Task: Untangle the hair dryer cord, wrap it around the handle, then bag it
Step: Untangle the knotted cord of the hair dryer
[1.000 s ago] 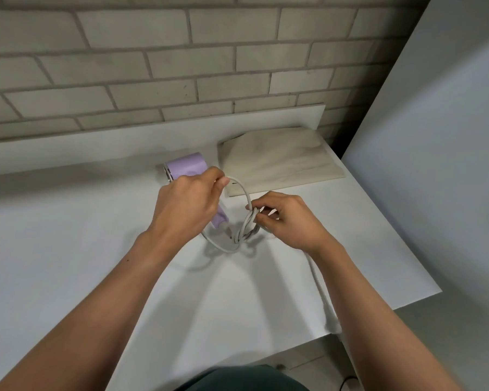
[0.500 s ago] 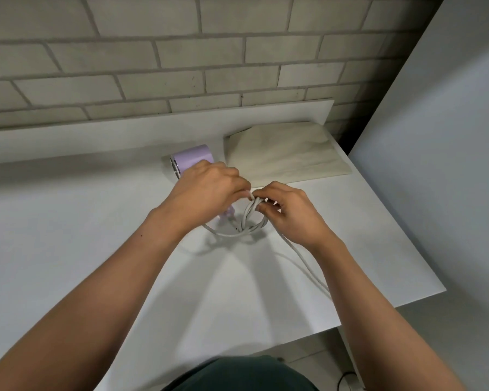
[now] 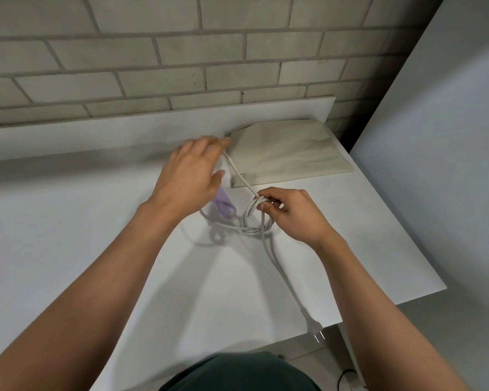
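Observation:
The lilac hair dryer [image 3: 223,206] lies on the white table [image 3: 68,238], mostly hidden under my left hand [image 3: 191,172]; only its handle end shows. Its white cord [image 3: 253,225] forms a loose tangle of loops just right of the handle. My right hand [image 3: 292,214] pinches the top of those loops. My left hand, blurred by motion, holds one strand drawn taut from the tangle up toward the bag. The rest of the cord trails to the plug [image 3: 314,326] at the table's front edge. The beige cloth bag [image 3: 291,153] lies flat at the back right.
A brick wall [image 3: 181,52] rises behind a low white ledge [image 3: 96,134]. A grey panel [image 3: 435,136] stands close on the right. The table's front right corner is near the plug, with floor below.
My left hand has lifted off the dryer and moved up and back, pulling a cord strand out of the tangle. The plug end has slid into view on the table. My right hand stays on the loops.

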